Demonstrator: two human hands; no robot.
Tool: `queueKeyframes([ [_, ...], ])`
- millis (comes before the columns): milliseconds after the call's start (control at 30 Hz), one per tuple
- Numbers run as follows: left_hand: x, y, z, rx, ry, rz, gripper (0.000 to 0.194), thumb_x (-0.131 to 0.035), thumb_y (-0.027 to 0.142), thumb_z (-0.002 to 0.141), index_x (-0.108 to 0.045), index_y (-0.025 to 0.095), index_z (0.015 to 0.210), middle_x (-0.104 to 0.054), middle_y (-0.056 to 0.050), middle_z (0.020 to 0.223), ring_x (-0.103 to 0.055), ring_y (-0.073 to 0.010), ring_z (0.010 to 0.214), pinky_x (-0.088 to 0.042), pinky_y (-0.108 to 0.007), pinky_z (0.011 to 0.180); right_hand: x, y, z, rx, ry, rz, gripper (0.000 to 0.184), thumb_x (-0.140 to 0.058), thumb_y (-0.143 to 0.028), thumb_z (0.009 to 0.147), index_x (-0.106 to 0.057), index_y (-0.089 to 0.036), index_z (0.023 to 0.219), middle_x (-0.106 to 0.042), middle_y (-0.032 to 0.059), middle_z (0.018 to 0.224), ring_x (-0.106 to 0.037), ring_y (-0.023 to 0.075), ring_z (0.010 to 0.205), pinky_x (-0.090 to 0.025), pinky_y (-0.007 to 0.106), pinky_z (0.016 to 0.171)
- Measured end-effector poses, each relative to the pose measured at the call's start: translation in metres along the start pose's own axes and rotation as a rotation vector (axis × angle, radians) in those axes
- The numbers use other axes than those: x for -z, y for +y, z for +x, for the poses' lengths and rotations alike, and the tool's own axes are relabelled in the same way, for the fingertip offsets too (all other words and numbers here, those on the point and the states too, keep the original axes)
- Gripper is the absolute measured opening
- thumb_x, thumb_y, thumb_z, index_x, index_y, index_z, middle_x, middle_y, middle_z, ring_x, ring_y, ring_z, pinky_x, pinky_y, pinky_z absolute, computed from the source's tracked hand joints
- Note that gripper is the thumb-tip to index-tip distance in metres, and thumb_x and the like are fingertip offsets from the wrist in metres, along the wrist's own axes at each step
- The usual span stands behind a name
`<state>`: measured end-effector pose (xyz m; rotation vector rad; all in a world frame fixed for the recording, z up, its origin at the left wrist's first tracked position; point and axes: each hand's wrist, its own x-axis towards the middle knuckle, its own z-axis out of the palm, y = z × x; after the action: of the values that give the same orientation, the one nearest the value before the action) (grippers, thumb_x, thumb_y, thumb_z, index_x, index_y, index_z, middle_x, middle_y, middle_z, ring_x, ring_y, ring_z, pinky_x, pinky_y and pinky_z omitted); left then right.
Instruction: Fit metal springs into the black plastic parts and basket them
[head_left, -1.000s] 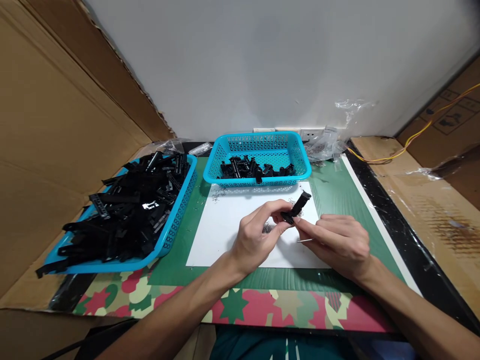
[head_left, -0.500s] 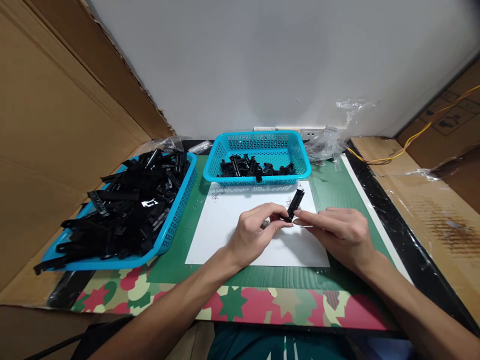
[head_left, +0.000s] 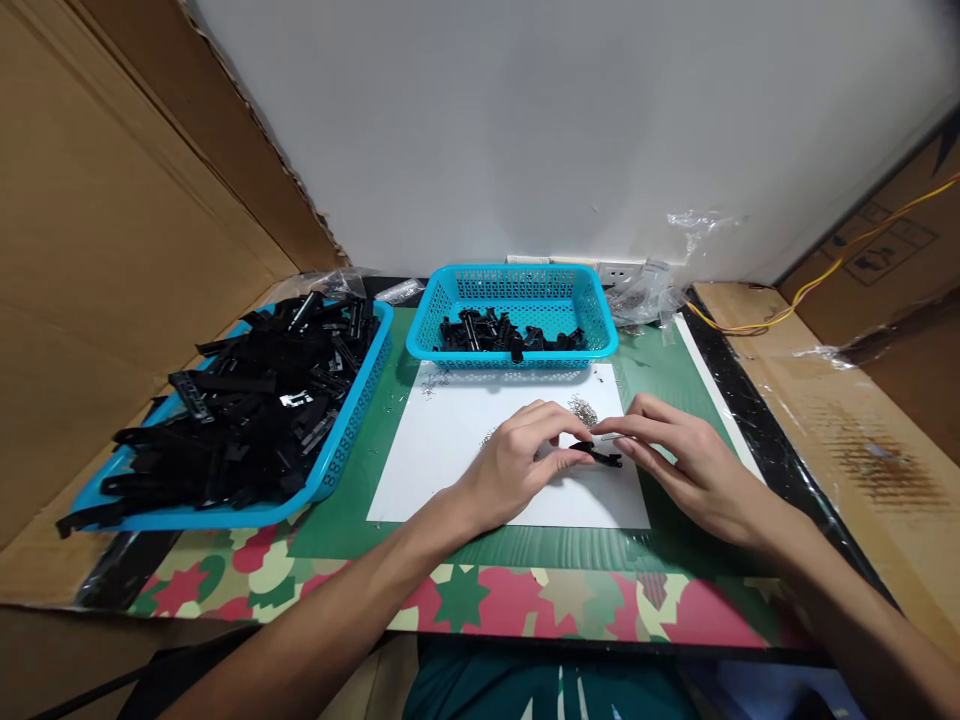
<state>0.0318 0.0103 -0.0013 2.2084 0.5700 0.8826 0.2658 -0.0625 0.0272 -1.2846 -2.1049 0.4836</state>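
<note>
We see the black part (head_left: pixel 600 458) over the right half of the white sheet (head_left: pixel 427 490), held at its left end by our left hand (head_left: pixel 521 455), whose thumb and forefinger are pinched upon it. Its long axis runs roughly along the sheet's width, with the free end pointing toward the sheet's right edge and dipping slightly toward the near edge. So the part lies directly off the left fingertips, and that hand is the nearer, being in contact. Our right hand (head_left: pixel 686 455) comes in from the sheet's right edge, its fingers pressed together on a thin metal rod (head_left: pixel 611 437). The rod lies just on the far-edge side of the part and points back toward the left fingertips, so we judge the narrow gap between rod and part to be the relation that counts; whether the rod's tip touches the part, we cannot tell. A pile of fine wire pieces (head_left: pixel 583 410) sits on the sheet, behind both hands toward its far edge. The small basket (head_left: pixel 514 360) stands beyond that far edge, and the big basket (head_left: pixel 349 440) stands left of the sheet, both on the green worktop (head_left: pixel 660 370).
</note>
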Motion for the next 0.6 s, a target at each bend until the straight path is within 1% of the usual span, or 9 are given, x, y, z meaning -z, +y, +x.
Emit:
queueKeyframes([
  [67,0.000,-0.001,0.001,0.034,0.008,0.002,0.011,-0.075,0.029,0.097,-0.075,0.019,0.102,-0.078,-0.006,0.099,-0.070,-0.0213,0.096,-0.054,-0.035,0.087,0.005,0.000,0.007,0.047,0.022,-0.042,0.029,-0.053,-0.022,0.108,-0.077,-0.026,0.125,-0.070,0.0091,0.104,-0.067,0.0212,0.095,-0.057,0.035,0.081],
  [133,0.000,-0.002,0.000,0.037,0.003,0.040,0.010,-0.078,0.028,0.094,-0.076,0.019,0.099,-0.079,-0.005,0.096,-0.070,-0.0214,0.094,-0.053,-0.035,0.086,0.008,0.000,0.015,0.063,0.076,-0.056,0.026,-0.057,-0.023,0.106,-0.079,-0.028,0.119,-0.071,0.0098,0.111,-0.068,0.0233,0.101,-0.058,0.039,0.086],
  [200,-0.001,-0.003,-0.001,-0.002,-0.017,0.097,0.013,-0.078,0.030,0.094,-0.076,0.019,0.099,-0.080,-0.005,0.096,-0.071,-0.0219,0.093,-0.051,-0.037,0.087,0.009,0.000,0.021,0.012,0.145,0.018,0.019,-0.063,-0.025,0.104,-0.081,-0.026,0.109,-0.075,0.0086,0.108,-0.072,0.0226,0.096,-0.059,0.037,0.083],
  [300,-0.002,-0.004,-0.003,-0.075,-0.059,0.186,0.014,-0.076,0.032,0.097,-0.076,0.018,0.101,-0.081,-0.006,0.097,-0.072,-0.0216,0.092,-0.048,-0.037,0.086,0.003,-0.003,0.027,-0.161,0.225,0.244,0.015,-0.071,-0.032,0.099,-0.080,-0.020,0.094,-0.080,0.0059,0.089,-0.075,0.0203,0.078,-0.062,0.032,0.072],
  [367,-0.003,-0.005,-0.004,-0.107,-0.071,0.229,0.014,-0.074,0.031,0.098,-0.076,0.018,0.102,-0.081,-0.006,0.098,-0.073,-0.0209,0.091,-0.048,-0.037,0.084,-0.005,-0.003,0.026,-0.260,0.228,0.384,0.019,-0.074,-0.036,0.096,-0.078,-0.018,0.096,-0.079,0.0054,0.080,-0.076,0.0200,0.070,-0.062,0.031,0.065],
  [433,-0.003,-0.006,-0.005,-0.124,-0.071,0.251,0.012,-0.074,0.030,0.098,-0.076,0.019,0.102,-0.081,-0.005,0.098,-0.073,-0.0204,0.091,-0.048,-0.036,0.083,-0.015,-0.002,0.024,-0.314,0.217,0.460,0.024,-0.077,-0.039,0.094,-0.077,-0.017,0.102,-0.080,0.0060,0.078,-0.077,0.0207,0.068,-0.063,0.031,0.063],
  [500,-0.004,-0.006,-0.005,-0.128,-0.061,0.255,0.011,-0.073,0.029,0.098,-0.076,0.019,0.101,-0.081,-0.005,0.098,-0.073,-0.0201,0.091,-0.047,-0.036,0.082,-0.023,0.000,0.021,-0.341,0.211,0.490,0.024,-0.078,-0.039,0.092,-0.077,-0.017,0.102,-0.082,0.0069,0.080,-0.079,0.0217,0.069,-0.064,0.032,0.065],
  [600,-0.004,-0.006,-0.004,-0.129,-0.047,0.254,0.011,-0.073,0.029,0.098,-0.076,0.018,0.098,-0.081,-0.004,0.094,-0.072,-0.0194,0.087,-0.046,-0.035,0.082,-0.029,0.000,0.018,-0.340,0.214,0.459,0.019,-0.076,-0.036,0.094,-0.077,-0.018,0.100,-0.082,0.0065,0.082,-0.080,0.0223,0.072,-0.064,0.032,0.067],
])
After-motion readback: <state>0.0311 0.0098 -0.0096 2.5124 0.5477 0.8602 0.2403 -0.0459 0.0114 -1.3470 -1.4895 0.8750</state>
